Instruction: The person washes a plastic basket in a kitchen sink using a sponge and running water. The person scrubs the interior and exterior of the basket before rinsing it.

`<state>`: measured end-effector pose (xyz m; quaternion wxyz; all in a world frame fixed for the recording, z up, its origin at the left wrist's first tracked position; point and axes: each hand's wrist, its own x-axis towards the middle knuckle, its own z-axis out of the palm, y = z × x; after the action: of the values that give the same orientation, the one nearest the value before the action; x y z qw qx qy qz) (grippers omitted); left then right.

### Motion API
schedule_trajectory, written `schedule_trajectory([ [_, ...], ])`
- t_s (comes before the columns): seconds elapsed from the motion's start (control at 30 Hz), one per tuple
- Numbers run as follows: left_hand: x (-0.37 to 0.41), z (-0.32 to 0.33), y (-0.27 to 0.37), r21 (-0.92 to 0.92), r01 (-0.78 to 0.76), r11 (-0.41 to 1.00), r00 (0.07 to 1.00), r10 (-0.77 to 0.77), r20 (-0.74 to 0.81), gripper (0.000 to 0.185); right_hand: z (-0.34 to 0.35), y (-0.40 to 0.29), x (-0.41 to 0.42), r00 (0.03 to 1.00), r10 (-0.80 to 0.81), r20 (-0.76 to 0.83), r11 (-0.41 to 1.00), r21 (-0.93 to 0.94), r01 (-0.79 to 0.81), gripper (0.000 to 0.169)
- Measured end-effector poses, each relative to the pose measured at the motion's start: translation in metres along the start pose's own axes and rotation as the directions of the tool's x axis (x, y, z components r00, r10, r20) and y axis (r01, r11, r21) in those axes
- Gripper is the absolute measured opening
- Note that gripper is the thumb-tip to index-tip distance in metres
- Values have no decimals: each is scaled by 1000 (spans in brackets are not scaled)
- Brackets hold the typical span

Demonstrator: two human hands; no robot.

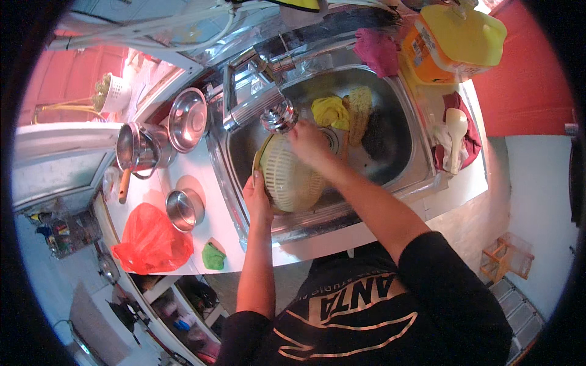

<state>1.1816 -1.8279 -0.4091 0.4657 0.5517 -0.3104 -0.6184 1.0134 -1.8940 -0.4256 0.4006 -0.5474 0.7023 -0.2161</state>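
My left hand (258,199) grips the rim of a pale yellow slotted plastic colander (288,178). The colander is tilted on its side over the stainless steel sink (403,176), its rim towards the left. Just below the chrome faucet head (279,116) is my right hand (311,144), overlapping the colander's upper side. Motion blurs its fingers, and I cannot tell whether they hold anything. Beyond it in the basin lie a crumpled yellow cloth (330,112) and a tan loofah-like scrubber (360,114). The drain (332,139) is partly hidden by my right hand.
Left of the sink stand a steel pot (137,148), a leaning steel basin (187,120), a small steel bowl (183,210), a red plastic bag (155,240) and a green cloth (214,255). On the right are a yellow-and-orange jug (453,45), a pink cloth (377,50) and a pale ladle (456,132).
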Motion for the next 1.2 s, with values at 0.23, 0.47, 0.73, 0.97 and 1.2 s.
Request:
schedule_trajectory([
  [0.23, -3, 9, -6, -141, 66, 988, 995, -75, -62, 37, -12, 6, -23, 967, -203, -157, 969, 112, 221, 23],
  [0.47, 19, -18, -38, -455, 137, 880, 965, -223, -140, 42, 56, 13, -46, 827, -365, -428, 870, 160, 467, 20],
  [0.73, 2, 1, -28, -560, 277, 781, 957, -277, 87, 44, -8, 13, -17, 917, -336, -214, 938, -166, 305, 36],
  [0.97, -1, -4, -32, -569, 244, 785, 960, -278, 28, 44, 23, 28, -4, 812, -495, -310, 852, 9, 523, 30],
  [1.2, -10, -12, 3, -552, 161, 818, 985, -172, 32, 48, -105, -15, 63, 916, -156, -369, 987, -88, 133, 32],
])
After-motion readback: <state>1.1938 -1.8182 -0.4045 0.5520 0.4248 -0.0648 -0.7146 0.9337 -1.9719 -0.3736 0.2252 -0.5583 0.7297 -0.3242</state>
